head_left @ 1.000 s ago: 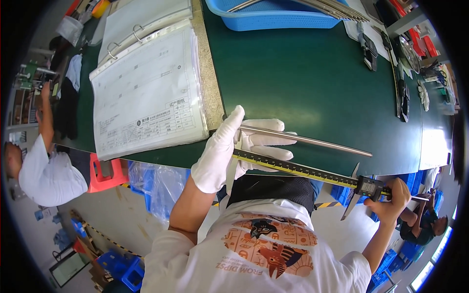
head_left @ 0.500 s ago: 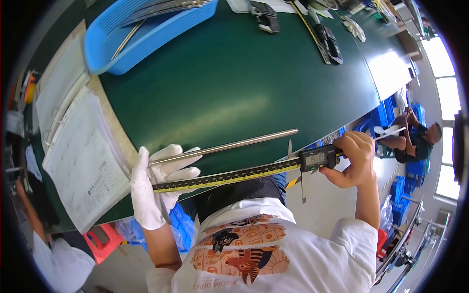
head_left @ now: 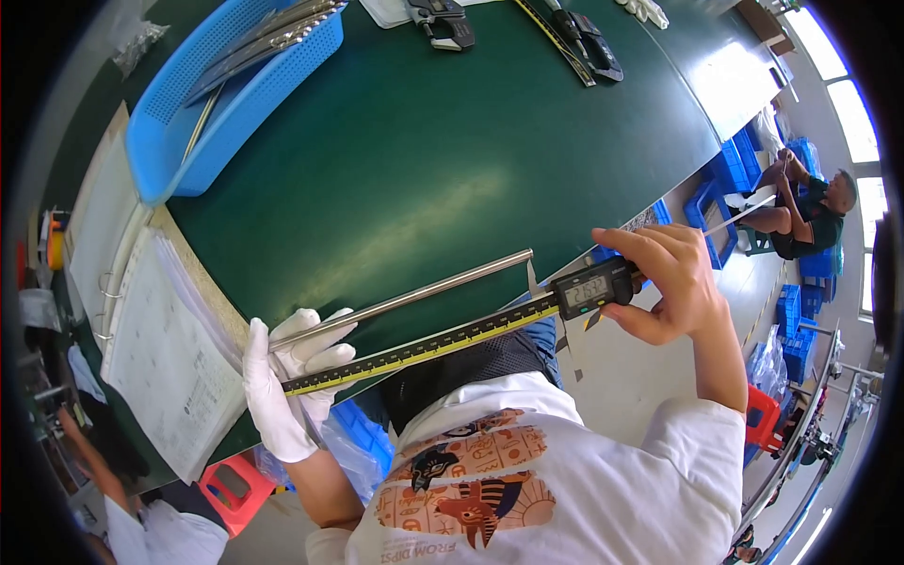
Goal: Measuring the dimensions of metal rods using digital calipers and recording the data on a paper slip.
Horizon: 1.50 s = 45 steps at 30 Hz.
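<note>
My left hand, in a white glove, grips one end of a thin metal rod along with the far end of a digital caliper's dark, yellow-edged beam. Rod and beam run almost side by side up to the right, above the table's near edge. My bare right hand pinches the caliper's black display unit between thumb and fingers. A pointed caliper jaw reaches the rod's free right end; whether they touch, I cannot tell.
A blue basket of metal rods stands far left on the green table, above an open binder. A micrometer, another caliper and gloves lie at the back. People sit right and lower left.
The caliper jaw has shifted from short of the rod's free end to right at it, and the display reading differs. My right forefinger is straighter. The whole view has turned slightly.
</note>
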Available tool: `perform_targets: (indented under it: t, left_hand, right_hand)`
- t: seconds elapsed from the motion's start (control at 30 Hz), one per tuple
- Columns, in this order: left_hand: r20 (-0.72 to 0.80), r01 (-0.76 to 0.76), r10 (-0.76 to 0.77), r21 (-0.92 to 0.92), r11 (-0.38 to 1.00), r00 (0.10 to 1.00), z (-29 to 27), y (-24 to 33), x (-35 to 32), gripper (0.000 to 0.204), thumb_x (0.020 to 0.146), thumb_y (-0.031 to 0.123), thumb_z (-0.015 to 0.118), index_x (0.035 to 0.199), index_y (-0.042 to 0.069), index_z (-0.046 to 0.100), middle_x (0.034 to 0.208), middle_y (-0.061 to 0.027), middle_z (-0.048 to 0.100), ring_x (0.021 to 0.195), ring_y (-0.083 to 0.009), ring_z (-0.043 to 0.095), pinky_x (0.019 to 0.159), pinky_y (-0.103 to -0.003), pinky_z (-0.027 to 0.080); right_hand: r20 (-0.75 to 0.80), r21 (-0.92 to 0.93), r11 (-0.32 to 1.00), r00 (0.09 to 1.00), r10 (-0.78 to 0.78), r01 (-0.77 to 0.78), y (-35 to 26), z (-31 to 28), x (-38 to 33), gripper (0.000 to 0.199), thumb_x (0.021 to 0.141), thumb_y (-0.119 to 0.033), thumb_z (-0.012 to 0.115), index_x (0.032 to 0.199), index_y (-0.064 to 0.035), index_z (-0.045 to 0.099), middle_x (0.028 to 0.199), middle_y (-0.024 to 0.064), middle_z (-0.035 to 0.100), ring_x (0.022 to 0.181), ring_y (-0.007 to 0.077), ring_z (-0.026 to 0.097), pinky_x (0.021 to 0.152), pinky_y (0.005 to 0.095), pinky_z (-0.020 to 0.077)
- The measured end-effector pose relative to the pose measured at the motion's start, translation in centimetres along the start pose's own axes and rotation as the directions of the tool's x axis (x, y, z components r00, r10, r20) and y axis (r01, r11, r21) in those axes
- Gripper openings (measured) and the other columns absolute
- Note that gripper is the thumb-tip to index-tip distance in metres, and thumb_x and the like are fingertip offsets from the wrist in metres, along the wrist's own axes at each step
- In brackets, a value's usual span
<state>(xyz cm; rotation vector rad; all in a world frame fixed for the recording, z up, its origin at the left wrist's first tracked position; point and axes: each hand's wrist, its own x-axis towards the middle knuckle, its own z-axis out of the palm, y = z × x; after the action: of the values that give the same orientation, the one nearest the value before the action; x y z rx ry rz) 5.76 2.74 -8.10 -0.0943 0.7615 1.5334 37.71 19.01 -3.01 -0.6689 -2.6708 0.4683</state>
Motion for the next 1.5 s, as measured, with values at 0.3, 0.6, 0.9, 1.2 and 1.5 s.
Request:
perform_targets:
  t: [0.3, 0.6, 0.9, 1.2, 1.5]
  left_hand:
    - [-0.063, -0.037, 0.042, 0.075, 0.997, 0.997, 0.6, -0.1, -0.2, 0.046, 0.09, 0.034, 0.039, 0.102, -0.008, 0.054, 0.102, -0.036, 0.051, 0.073, -0.0381, 0.062, 0.058, -0.043, 0.056]
    - [-0.031, -0.028, 0.03, 0.068, 0.997, 0.999, 0.4, -0.1, -0.1, 0.046, 0.089, 0.034, 0.039, 0.102, -0.008, 0.054, 0.104, -0.0357, 0.05, 0.074, -0.0375, 0.062, 0.06, -0.044, 0.056]
    - [-0.06, -0.049, 0.055, 0.089, 0.995, 0.997, 0.4, -0.1, -0.2, 0.047, 0.089, 0.036, 0.039, 0.102, -0.007, 0.055, 0.101, -0.0337, 0.052, 0.071, -0.0376, 0.062, 0.055, -0.046, 0.055]
    - [-0.099, -0.096, 0.11, 0.139, 0.986, 0.989, 0.8, -0.2, -0.4, 0.043, 0.088, 0.032, 0.043, 0.101, -0.008, 0.055, 0.098, -0.0324, 0.054, 0.067, -0.0353, 0.063, 0.054, -0.043, 0.056]
    - [-0.127, -0.137, 0.159, 0.163, 0.977, 0.979, 0.5, 0.3, -0.4, 0.043, 0.088, 0.032, 0.043, 0.1, -0.007, 0.055, 0.095, -0.0316, 0.056, 0.067, -0.0342, 0.063, 0.053, -0.041, 0.057]
  right_hand:
    - [0.012, 0.029, 1.0, 1.0, 0.0, 0.0, -0.1, -0.2, 0.1, 0.05, 0.064, -0.027, 0.066, 0.103, 0.0017, 0.055, 0.059, 0.0062, 0.053, 0.049, 0.0213, 0.053, 0.044, 0.0301, 0.0395]
    - [0.022, 0.042, 0.999, 1.0, -0.004, 0.003, 0.1, -0.1, 0.0, 0.049, 0.065, -0.025, 0.065, 0.104, 0.0017, 0.055, 0.059, 0.0057, 0.053, 0.048, 0.0215, 0.052, 0.045, 0.0295, 0.0403]
    - [0.051, 0.056, 0.998, 0.999, -0.015, 0.012, 0.2, 0.0, -0.2, 0.048, 0.068, -0.025, 0.064, 0.107, 0.0007, 0.052, 0.06, 0.0051, 0.053, 0.05, 0.022, 0.052, 0.044, 0.0315, 0.0394]
    - [0.073, 0.131, 0.99, 0.997, 0.032, -0.042, -0.3, -0.1, 0.1, 0.049, 0.065, -0.022, 0.064, 0.107, 0.001, 0.052, 0.062, 0.0063, 0.053, 0.051, 0.0237, 0.053, 0.045, 0.0322, 0.0392]
    - [0.15, 0.146, 0.984, 0.986, 0.077, -0.099, -0.6, -1.0, 0.3, 0.049, 0.052, -0.002, 0.055, 0.101, 0.001, 0.056, 0.066, 0.0102, 0.056, 0.06, 0.0284, 0.056, 0.049, 0.036, 0.0423]
